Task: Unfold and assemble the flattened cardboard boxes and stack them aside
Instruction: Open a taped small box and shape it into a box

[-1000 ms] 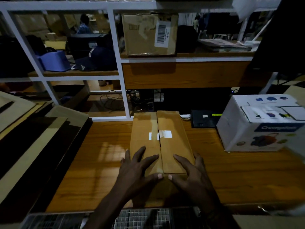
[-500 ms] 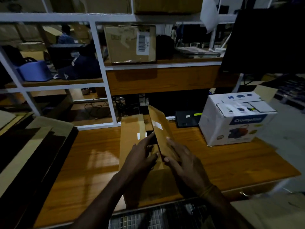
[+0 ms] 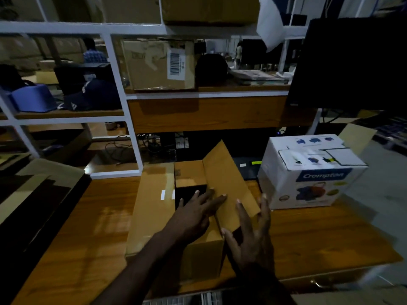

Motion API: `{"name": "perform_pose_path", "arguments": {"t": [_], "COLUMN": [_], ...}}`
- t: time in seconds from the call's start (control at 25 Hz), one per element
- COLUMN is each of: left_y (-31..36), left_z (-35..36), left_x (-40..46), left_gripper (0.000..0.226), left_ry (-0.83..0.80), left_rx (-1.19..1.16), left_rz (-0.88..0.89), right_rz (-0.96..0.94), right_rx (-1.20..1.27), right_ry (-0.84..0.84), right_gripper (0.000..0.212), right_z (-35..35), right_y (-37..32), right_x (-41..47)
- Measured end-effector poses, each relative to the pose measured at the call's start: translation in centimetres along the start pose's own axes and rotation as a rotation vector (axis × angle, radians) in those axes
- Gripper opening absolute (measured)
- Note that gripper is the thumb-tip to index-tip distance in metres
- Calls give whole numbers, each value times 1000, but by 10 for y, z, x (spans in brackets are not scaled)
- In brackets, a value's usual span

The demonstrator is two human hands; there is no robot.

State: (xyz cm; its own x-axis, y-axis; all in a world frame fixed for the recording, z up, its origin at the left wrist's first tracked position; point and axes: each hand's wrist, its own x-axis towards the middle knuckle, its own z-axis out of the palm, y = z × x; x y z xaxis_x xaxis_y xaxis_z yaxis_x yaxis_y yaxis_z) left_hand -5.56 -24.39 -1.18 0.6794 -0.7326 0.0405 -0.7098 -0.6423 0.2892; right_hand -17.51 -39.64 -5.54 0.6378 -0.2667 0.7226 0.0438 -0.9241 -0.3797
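Observation:
A brown cardboard box [image 3: 152,208] stands on the wooden table [image 3: 92,234] in front of me. Its left top flap lies flat with a white tape strip on it. The right top flap [image 3: 226,179] is raised and tilted outward, baring the dark inside. My left hand [image 3: 193,212] reaches over the opening with straight fingers, the fingertips touching the inner face of the raised flap. My right hand [image 3: 251,234] is spread with straight fingers against the outer side of that flap at its near end.
A white Crompton carton [image 3: 308,172] stands right of the box. A stack of flattened cardboard [image 3: 33,194] lies at the left edge. Behind the table rises a white-framed shelf [image 3: 123,111] holding a labelled brown box [image 3: 158,64]. A dark monitor [image 3: 352,62] looms upper right.
Both top flaps were pressed flat a second ago. The right flap has since swung up and outward, with my left hand moving into the opening and my right hand shifting to the flap's outer side.

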Motion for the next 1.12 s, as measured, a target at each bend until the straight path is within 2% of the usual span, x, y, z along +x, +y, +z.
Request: {"name": "perform_pose_path", "arguments": {"t": [0.08, 0.24, 0.32, 0.44, 0.48, 0.56, 0.68, 0.8, 0.92, 1.04, 1.12], "left_y": [2, 4, 7, 8, 7, 6, 8, 7, 4, 5, 5], "left_z": [3, 6, 6, 8, 9, 10, 11, 14, 15, 11, 7], "left_x": [1, 1, 1, 1, 1, 2, 2, 2, 2, -5, -17], "left_gripper": [66, 59, 54, 42, 39, 36, 37, 39, 42, 40, 39], "left_ry": [-24, -39, -32, -20, -18, -19, -20, 10, 61, 276, 417], "left_rx": [55, 81, 85, 83, 86, 79, 69, 76, 80, -28, -64], "left_rz": [-13, -36, -31, -32, -32, -28, -41, -50, -69, -159, -333], "right_rz": [74, 180, 281, 416, 460, 460, 515, 587, 608, 582, 481], "right_rx": [-103, -235, -206, -32, 21, 91, 294, 451, 578, 458, 335], "right_ry": [-47, -259, -395, -636, -695, -708, -689, -677, -651, -685, -724], "right_gripper": [71, 86, 95, 131, 136, 133, 104, 86, 88, 103, 90], "right_z": [2, 8, 11, 20, 23, 29, 36, 41, 33, 21, 14], "right_y": [7, 9, 3, -1, -1, 1, 0, 0, 0, -1, -6], "right_x": [-2, -18, -20, -17, -17, -17, -22, -24, -16, 3, 18]}}
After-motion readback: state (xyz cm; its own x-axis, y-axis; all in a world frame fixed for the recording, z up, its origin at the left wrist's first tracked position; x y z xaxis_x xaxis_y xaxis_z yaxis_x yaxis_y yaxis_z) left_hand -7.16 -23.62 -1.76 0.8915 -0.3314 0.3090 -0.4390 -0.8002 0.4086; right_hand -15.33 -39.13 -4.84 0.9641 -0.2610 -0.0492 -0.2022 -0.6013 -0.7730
